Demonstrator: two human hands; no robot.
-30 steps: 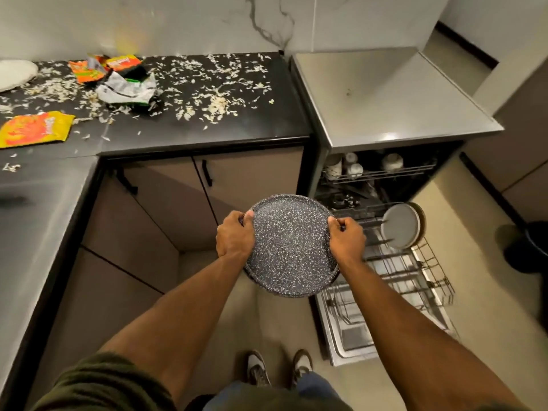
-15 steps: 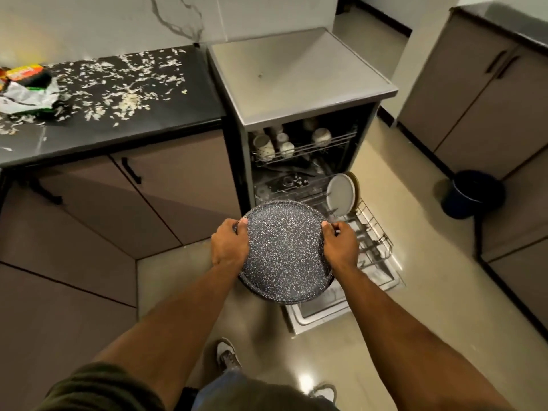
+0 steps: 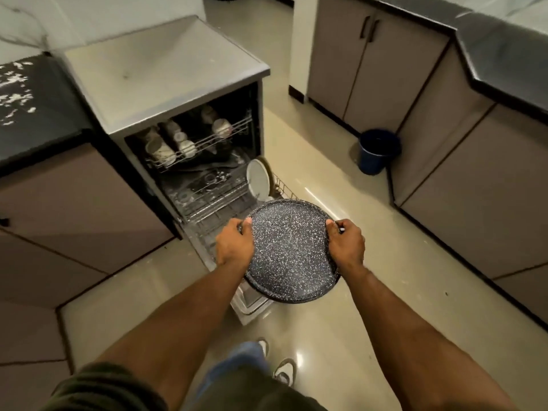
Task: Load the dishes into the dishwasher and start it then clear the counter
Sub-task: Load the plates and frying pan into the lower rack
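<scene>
— Black counter [image 3: 35,114] far left, strewn with pale flakes, not yet cleared. Right of it, steel dishwasher [image 3: 166,75], door down, both racks showing.

— Counted?

— Upper rack [image 3: 204,140]: about five pale cups or bowls, too blurred for a firm count. Lower rack [image 3: 219,200] pulled out: one white plate [image 3: 257,180] standing on edge at the right end, perhaps a second rim behind it, hard to tell. Some small items deeper in, unclear.

— And the thing in hand?

— One round speckled pan [image 3: 292,250], dark with white flecks, held in the air over the front of the lower rack, face tipped toward the camera. Left hand [image 3: 234,247] gripping the left rim, fingers [image 3: 240,231] curled over the edge. Right hand [image 3: 347,244] gripping the right rim, apparently closed round a small handle there. Two hands, one pan.

— Which way to go?

— Judged only: free wire slots just ahead and slightly left of the pan, between it and the white plate. No long axis on a round pan, so probably turned on edge, face parallel to the plate. Both hands about equally near the rack, the left slightly closer to the open slots.

— Further right?

— One dark blue bin [image 3: 378,151] on the floor, then grey cabinets.
</scene>
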